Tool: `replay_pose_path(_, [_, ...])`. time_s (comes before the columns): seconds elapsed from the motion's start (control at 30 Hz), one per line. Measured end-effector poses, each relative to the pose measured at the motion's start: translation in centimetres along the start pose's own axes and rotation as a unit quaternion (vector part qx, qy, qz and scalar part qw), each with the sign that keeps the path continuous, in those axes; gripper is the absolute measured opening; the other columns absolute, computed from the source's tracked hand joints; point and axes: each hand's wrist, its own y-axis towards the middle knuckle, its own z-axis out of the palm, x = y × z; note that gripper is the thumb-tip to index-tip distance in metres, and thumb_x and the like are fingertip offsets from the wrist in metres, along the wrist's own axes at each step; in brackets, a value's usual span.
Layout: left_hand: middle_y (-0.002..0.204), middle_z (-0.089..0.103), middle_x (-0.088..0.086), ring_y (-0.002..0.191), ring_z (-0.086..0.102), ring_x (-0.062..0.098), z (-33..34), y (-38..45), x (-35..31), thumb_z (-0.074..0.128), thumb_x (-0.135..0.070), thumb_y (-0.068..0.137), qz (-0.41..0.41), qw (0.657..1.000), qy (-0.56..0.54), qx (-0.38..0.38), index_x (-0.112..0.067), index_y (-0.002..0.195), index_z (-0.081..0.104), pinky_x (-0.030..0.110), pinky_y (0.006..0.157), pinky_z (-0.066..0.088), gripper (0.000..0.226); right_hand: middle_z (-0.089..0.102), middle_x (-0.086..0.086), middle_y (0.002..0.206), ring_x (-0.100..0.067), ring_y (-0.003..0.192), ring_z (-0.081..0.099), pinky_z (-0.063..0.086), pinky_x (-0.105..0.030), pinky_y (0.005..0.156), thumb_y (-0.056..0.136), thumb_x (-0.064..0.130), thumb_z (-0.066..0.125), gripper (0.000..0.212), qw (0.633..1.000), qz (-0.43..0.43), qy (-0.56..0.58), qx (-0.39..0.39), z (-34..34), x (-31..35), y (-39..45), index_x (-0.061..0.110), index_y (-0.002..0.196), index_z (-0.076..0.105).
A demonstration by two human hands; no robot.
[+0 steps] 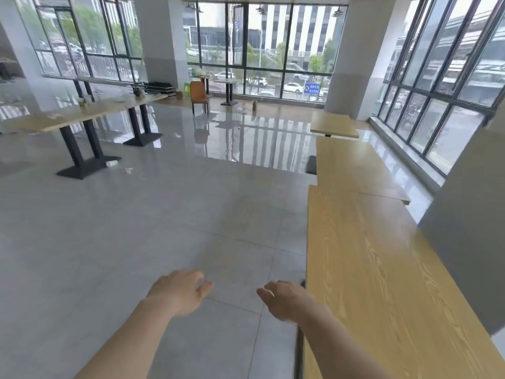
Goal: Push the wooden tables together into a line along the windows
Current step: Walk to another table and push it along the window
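An orange chair (pixel 198 94) stands on the glossy tiled floor (pixel 164 214) between two white pillars (pixel 164 39).

Bright, soft daylight pours in through the windows (pixel 262 47) ahead and at right, laying streaky glare on the glossy floor (pixel 169 228) beyond a dim near patch, while the wide lens bends frames at the edges and both hands look slightly motion-blurred.

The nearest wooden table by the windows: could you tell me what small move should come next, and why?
Probably grip its left edge with the right hand, hovering open beside it. The nearest table sits skewed against the middle table, its far corner overlapping, so the line looks uneven.
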Motion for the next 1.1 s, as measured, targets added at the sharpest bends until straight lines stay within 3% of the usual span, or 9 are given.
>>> replay_pose_path(0.13, [0.148,0.051,-0.001,0.137,0.046,0.024,-3.7,5.6,5.5,0.028,-0.06,0.102,-0.015,1.0,0.0,-0.012,-0.031,0.144,0.048,0.039,0.108,0.04,0.055,0.049,-0.011,0.15,-0.031,0.138,0.042,0.031,-0.043,0.114,0.107,0.052,0.019,0.059,0.999,-0.032,-0.011,-0.025,-3.2,5.3,6.7,0.018,0.145,0.048])
replay_pose_path(0.33, [0.15,0.049,0.0,0.138,0.045,0.024,-6.9,17.1,8.2,0.028,-0.056,0.103,0.012,0.999,-0.001,-0.03,-0.028,0.147,0.044,0.039,0.11,0.037,0.054,0.045,-0.01,0.154,-0.028,0.143,0.037,0.026,-0.04,0.118,0.107,0.051,0.019,0.059,0.998,-0.025,-0.015,-0.051,-7.0,7.7,18.0,0.018,0.15,0.043])
replay_pose_path(0.53, [0.156,0.042,-0.002,0.144,0.038,0.024,-11.2,32.7,7.2,0.026,-0.054,0.105,0.047,0.999,0.01,-0.012,-0.028,0.152,0.039,0.038,0.114,0.031,0.055,0.048,-0.009,0.151,-0.027,0.141,0.039,0.029,-0.04,0.117,0.106,0.052,0.02,0.059,0.998,0.003,0.003,-0.068,-12.2,5.3,32.4,0.018,0.146,0.047])
replay_pose_path(1.1, [0.157,0.042,-0.005,0.144,0.037,0.022,-27.4,78.2,1.3,0.023,-0.05,0.106,0.111,0.993,0.002,-0.031,-0.029,0.152,0.038,0.038,0.115,0.031,0.052,0.053,-0.008,0.139,-0.026,0.132,0.044,0.033,-0.036,0.11,0.107,0.048,0.02,0.056,0.993,0.06,0.011,-0.105,-35.8,-3.3,70.1,0.014,0.134,0.055])
